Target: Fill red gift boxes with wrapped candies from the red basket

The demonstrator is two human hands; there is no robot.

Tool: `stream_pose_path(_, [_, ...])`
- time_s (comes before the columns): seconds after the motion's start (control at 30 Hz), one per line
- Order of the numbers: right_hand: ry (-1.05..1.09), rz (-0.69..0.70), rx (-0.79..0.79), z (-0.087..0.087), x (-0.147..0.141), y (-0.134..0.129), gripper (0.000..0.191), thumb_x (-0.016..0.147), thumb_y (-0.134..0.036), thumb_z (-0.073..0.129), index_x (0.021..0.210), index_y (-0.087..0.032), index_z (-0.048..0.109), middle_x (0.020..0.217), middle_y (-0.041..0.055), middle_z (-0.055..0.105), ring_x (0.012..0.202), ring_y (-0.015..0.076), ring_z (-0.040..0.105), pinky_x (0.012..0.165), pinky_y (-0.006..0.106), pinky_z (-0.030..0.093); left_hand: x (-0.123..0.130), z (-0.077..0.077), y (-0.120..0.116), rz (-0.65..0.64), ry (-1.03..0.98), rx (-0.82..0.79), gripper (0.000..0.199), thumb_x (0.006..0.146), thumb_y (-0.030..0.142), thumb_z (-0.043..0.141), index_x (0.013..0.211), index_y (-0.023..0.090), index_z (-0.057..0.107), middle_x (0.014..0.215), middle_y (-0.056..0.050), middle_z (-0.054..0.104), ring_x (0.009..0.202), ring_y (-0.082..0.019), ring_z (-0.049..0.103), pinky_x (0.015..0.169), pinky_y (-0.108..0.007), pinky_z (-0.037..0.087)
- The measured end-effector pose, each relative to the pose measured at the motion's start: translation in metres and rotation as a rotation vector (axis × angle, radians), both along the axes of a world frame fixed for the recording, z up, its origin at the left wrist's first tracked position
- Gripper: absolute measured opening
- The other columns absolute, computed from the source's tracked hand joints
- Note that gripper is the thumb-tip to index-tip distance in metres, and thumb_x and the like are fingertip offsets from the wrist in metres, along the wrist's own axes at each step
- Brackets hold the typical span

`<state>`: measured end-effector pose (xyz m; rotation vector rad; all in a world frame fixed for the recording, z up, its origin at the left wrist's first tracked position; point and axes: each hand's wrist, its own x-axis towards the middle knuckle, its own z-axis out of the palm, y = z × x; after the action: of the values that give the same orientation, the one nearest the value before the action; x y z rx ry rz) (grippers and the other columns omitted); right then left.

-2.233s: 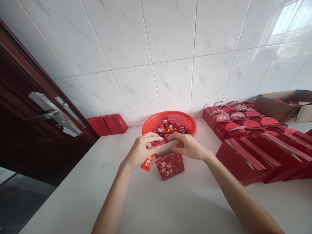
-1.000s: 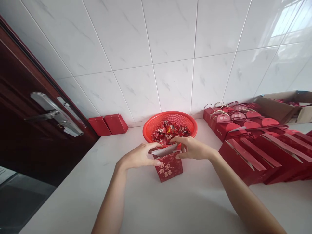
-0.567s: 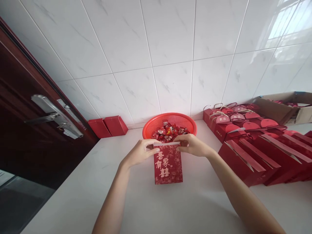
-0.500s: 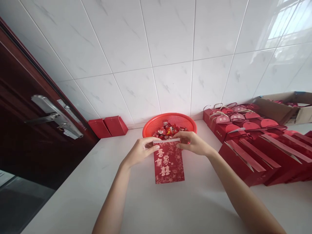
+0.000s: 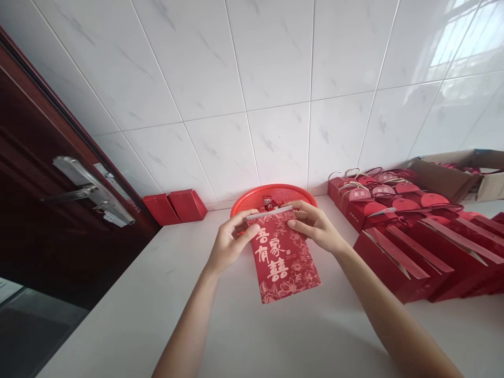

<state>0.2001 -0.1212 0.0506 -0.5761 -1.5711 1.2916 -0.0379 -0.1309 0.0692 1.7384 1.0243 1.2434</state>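
Between my two hands is a red paper gift bag [image 5: 289,262] printed with pale flowers and large characters, tilted with its printed face toward me. My left hand [image 5: 234,241] grips its upper left edge, thumb on the front and fingers behind. At the upper right edge, my right hand [image 5: 317,226] pinches it the same way. A pale strip runs along the bag's top. Just behind the bag stands a red plastic basket [image 5: 244,202] with wrapped sweets [image 5: 270,201] in it, partly hidden by the bag and hands.
Two red boxes [image 5: 187,205] lean at the wall on the left, near a dark door with a metal handle [image 5: 84,184]. Several red gift boxes [image 5: 354,197] with cord handles and several red bags [image 5: 394,262] stand at the right. Behind them is an open cardboard box [image 5: 444,176].
Both hands have raised the gift bag and brought it closer, its lower end swinging to the right. The bag now hides more of the basket and sweets.
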Motion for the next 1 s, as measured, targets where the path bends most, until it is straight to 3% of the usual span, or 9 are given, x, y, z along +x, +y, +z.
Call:
stream_pose_path(0.13, [0.004,-0.029,0.010,-0.002,0.001,0.001,0.039,0.088,-0.045,0.069,0.118,-0.022,0.056,0.078,-0.0006,0.060,0.065,0.0121,0.057,0.054,0.022,0.045,0.002,0.002,-0.005,-0.112,0.004,-0.062,0.048,0.082,0.041,0.074,0.124,0.021,0.062,0.095,-0.005,0.074,0.080,-0.019,0.071,0.070,-0.027,0.059])
stream_pose_path(0.43, [-0.080,-0.188,0.104,0.006,-0.003,-0.005,0.045,0.091,-0.059,0.058,0.110,-0.019,0.062,0.063,-0.0049,0.045,0.050,0.0078,0.036,0.045,0.022,0.031,0.003,0.003,-0.007,-0.011,-0.007,-0.031,0.038,0.074,0.043,0.081,0.101,0.016,0.074,0.080,-0.004,0.076,0.071,-0.021,0.075,0.065,-0.029,0.062])
stream_pose_path(0.67, [-0.157,-0.263,0.123,0.008,-0.007,-0.008,0.046,0.092,-0.059,0.056,0.109,-0.017,0.063,0.065,-0.0034,0.048,0.053,0.0089,0.039,0.047,0.023,0.032,0.002,0.002,-0.007,-0.013,-0.022,-0.039,0.035,0.070,0.040,0.085,0.095,0.017,0.078,0.082,-0.005,0.078,0.075,-0.022,0.075,0.068,-0.030,0.063])
stream_pose_path(0.87, [-0.180,-0.261,0.146,0.012,-0.007,-0.010,0.042,0.090,-0.059,0.059,0.086,-0.017,0.060,0.060,-0.0037,0.046,0.051,0.0088,0.039,0.046,0.023,0.031,0.002,0.001,-0.008,-0.027,0.015,0.002,0.034,0.074,0.040,0.082,0.098,0.017,0.076,0.088,-0.005,0.076,0.077,-0.019,0.073,0.070,-0.028,0.061])
stream_pose_path(1.0, [-0.163,-0.285,0.176,0.014,-0.008,-0.012,0.040,0.091,-0.057,0.059,0.085,-0.017,0.061,0.059,-0.0044,0.044,0.050,0.0087,0.037,0.046,0.023,0.030,0.005,0.000,-0.008,-0.003,-0.023,0.009,0.044,0.080,0.044,0.077,0.115,0.020,0.069,0.081,-0.002,0.072,0.068,-0.015,0.067,0.063,-0.024,0.056])
